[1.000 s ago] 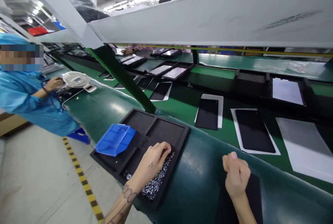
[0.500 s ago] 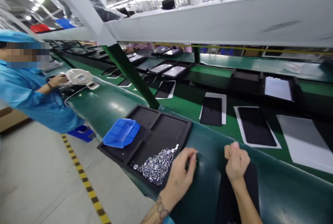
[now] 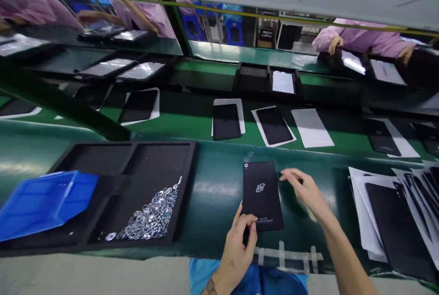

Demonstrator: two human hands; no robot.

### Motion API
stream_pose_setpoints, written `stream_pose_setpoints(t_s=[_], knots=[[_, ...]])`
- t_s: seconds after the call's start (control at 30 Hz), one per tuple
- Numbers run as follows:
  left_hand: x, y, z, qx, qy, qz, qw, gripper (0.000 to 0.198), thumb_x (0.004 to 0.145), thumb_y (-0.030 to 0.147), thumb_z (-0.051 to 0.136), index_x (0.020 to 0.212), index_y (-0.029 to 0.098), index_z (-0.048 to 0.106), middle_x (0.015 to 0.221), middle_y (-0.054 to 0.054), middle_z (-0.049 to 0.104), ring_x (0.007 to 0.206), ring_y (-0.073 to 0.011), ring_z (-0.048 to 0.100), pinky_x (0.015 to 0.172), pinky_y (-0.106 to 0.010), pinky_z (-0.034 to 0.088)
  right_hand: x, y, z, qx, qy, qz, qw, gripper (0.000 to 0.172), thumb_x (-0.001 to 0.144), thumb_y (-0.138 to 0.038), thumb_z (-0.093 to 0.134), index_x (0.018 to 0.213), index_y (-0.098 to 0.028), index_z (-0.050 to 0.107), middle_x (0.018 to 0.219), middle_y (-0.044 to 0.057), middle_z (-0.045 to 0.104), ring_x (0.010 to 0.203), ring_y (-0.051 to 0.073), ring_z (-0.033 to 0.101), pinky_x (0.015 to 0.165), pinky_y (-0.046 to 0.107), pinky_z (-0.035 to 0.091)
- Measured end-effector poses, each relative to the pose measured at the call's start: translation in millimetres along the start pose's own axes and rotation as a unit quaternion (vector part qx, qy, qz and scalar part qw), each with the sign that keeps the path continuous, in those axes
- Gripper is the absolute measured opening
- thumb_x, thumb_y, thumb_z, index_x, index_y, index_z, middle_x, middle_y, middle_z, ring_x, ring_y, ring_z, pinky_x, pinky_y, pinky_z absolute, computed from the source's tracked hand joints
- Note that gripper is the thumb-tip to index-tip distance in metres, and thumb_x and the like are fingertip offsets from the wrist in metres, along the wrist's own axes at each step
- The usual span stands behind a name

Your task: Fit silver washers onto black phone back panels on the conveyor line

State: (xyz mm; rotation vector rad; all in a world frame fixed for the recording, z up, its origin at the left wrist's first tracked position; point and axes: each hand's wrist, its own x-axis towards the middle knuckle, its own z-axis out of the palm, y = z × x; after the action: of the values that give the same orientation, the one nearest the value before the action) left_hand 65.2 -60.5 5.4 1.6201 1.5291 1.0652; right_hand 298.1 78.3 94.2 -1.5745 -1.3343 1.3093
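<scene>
Your left hand (image 3: 236,251) has left the divided tray (image 3: 152,160) and now rests, fingers bent, at the logo panel's (image 3: 262,208) lower-left edge — work appears shifted to that one panel, flat on the counter (image 3: 217,190). Your right hand (image 3: 306,193), half curled, hangs just right of it; whether either hand grips anything, I cannot tell. Counted: one ring (image 3: 246,165) at the panel's top-left corner; left of it, one blue bin (image 3: 44,203) and loose rings (image 3: 154,215) beyond counting.

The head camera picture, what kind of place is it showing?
Probably a factory assembly line: flat black panels lie on white sheets, a compartmented tray holds a heap of small shiny rings, and people in pink are across the way.
</scene>
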Motion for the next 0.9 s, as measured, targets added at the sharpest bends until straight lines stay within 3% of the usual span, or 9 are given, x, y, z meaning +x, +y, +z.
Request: stream_pose_setpoints(t_s=[0.1, 0.23, 0.33, 0.43, 0.53, 0.63, 0.73, 0.8, 0.9], knots=[[6, 9, 1.5, -0.021, -0.009, 0.006, 1.000, 0.015, 0.106, 0.025, 0.054, 0.109, 0.026, 0.069, 0.096, -0.003, 0.078, 0.113, -0.0259, 0.078, 0.131, -0.053, 0.043, -38, 41, -14, 0.004, 0.016, 0.105, 0.994, 0.062, 0.092, -0.069, 0.072, 0.134, -0.023, 0.073, 0.121, 0.012, 0.077, 0.047, 0.006, 0.034, 0.042, 0.026, 0.027], [23, 24, 3.6, -0.041, -0.033, 0.006, 0.999, 0.013, 0.105, 0.023, 0.054, 0.103, 0.026, 0.066, 0.088, 0.003, 0.074, 0.072, -0.0156, 0.073, 0.140, -0.056, 0.020, -52, 56, 9, 0.053, -0.026, 0.133, 0.989, 0.069, 0.090, -0.069, 0.074, 0.140, -0.022, 0.069, 0.116, 0.011, 0.076, 0.045, 0.004, 0.031, 0.040, 0.024, 0.025], [33, 28, -0.3, -0.064, -0.058, -0.023, 0.996, 0.015, 0.107, 0.029, 0.053, 0.106, 0.025, 0.068, 0.087, 0.002, 0.074, 0.072, -0.0162, 0.072, 0.134, -0.054, 0.035, -44, 48, 27, 0.080, -0.077, 0.137, 0.984, 0.065, 0.088, -0.067, 0.077, 0.132, -0.020, 0.072, 0.100, 0.007, 0.074, 0.043, 0.003, 0.026, 0.039, 0.022, 0.020], [37, 17, -10.2, -0.096, -0.068, -0.050, 0.992, 0.024, 0.109, 0.039, 0.053, 0.118, 0.023, 0.068, 0.086, -0.001, 0.073, 0.079, -0.0193, 0.074, 0.103, -0.041, 0.061, -30, 34, 23, 0.102, -0.073, 0.100, 0.987, 0.062, 0.087, -0.064, 0.080, 0.130, -0.020, 0.072, 0.086, 0.000, 0.066, 0.045, 0.003, 0.028, 0.039, 0.020, 0.020], [38, -1, -20.8, -0.090, -0.021, -0.063, 0.994, 0.031, 0.109, 0.043, 0.053, 0.125, 0.020, 0.066, 0.086, -0.003, 0.073, 0.080, -0.0198, 0.074, 0.081, -0.032, 0.062, -10, 14, -15, 0.100, 0.051, 0.032, 0.993, 0.072, 0.081, -0.058, 0.088, 0.140, -0.021, 0.067, 0.075, -0.005, 0.055, 0.049, 0.005, 0.031, 0.040, 0.019, 0.024], [44, 0, -28.3, -0.057, 0.027, -0.061, 0.996, 0.030, 0.108, 0.042, 0.055, 0.124, 0.020, 0.067, 0.089, -0.004, 0.073, 0.080, -0.0199, 0.074, 0.077, -0.031, 0.061, 19, -17, -81, 0.096, 0.137, -0.015, 0.986, 0.082, 0.077, -0.051, 0.093, 0.149, -0.025, 0.063, 0.068, -0.011, 0.041, 0.048, 0.005, 0.023, 0.041, 0.019, 0.019], [56, 35, -35.7, -0.062, 0.020, 0.005, 0.998, 0.022, 0.108, 0.035, 0.053, 0.115, 0.021, 0.069, 0.093, -0.006, 0.075, 0.082, -0.0203, 0.074, 0.077, -0.031, 0.061, 58, -40, -155, 0.069, 0.176, -0.021, 0.982, 0.085, 0.076, -0.040, 0.094, 0.152, -0.023, 0.062, 0.066, -0.011, 0.040, 0.049, 0.006, 0.023, 0.043, 0.024, 0.016], [62, 73, -40.9, -0.099, -0.019, 0.116, 0.988, 0.021, 0.107, 0.029, 0.051, 0.100, 0.023, 0.070, 0.085, -0.006, 0.072, 0.078, -0.0205, 0.072, 0.075, -0.033, 0.061, 87, -42, -192, 0.012, 0.204, 0.001, 0.979, 0.076, 0.084, -0.032, 0.089, 0.153, -0.017, 0.061, 0.064, -0.010, 0.038, 0.049, 0.007, 0.025, 0.048, 0.029, 0.017], [52, 130, -44.1, -0.135, -0.117, 0.181, 0.967, 0.029, 0.101, 0.042, 0.059, 0.077, 0.028, 0.069, 0.077, -0.006, 0.071, 0.078, -0.0237, 0.072, 0.081, -0.041, 0.063, 124, -25, -214, -0.193, 0.286, 0.020, 0.938, 0.053, 0.091, -0.020, 0.080, 0.142, -0.006, 0.069, 0.077, 0.003, 0.060, 0.058, 0.011, 0.041, 0.058, 0.037, 0.032]])
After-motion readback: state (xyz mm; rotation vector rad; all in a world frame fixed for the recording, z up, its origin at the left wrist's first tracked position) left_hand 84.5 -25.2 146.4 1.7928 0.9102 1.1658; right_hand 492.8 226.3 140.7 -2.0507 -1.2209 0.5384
